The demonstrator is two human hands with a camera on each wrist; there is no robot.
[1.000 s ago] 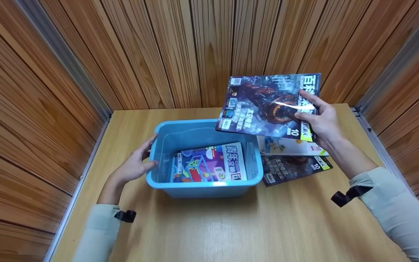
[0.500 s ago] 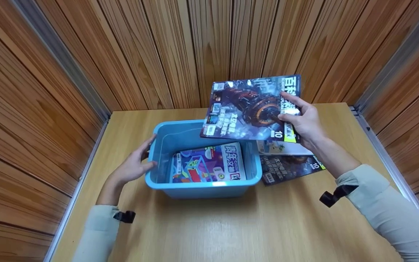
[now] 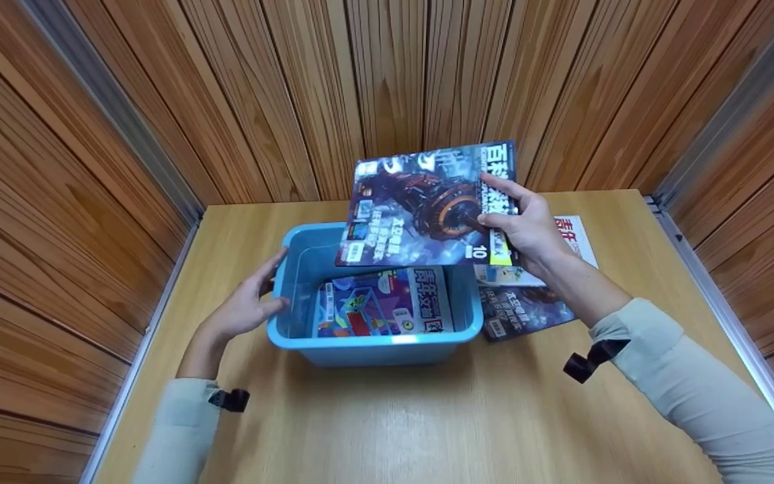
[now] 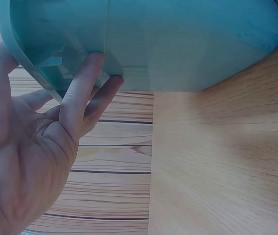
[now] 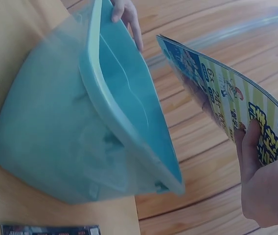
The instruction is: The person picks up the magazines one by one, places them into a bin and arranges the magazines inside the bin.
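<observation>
Dark science magazine (image 3: 427,208), held over the blue bin: white Chinese masthead at the top right, of which "百科" reads clearly, a white "10" on the lower right corner of the cover, and Chinese cover lines too small to read. Colourful magazine (image 3: 383,302) lying inside the bin: Chinese title in white down a blue band at its right edge, legible as "青年文摘". Magazines on the table right of the bin: red characters on the white magazine (image 3: 572,235), only "青" readable, and small white Chinese lines on the dark magazine beneath (image 3: 521,309), unreadable; the held magazine's back cover (image 5: 227,100) in the right wrist view carries print too skewed to read.
</observation>
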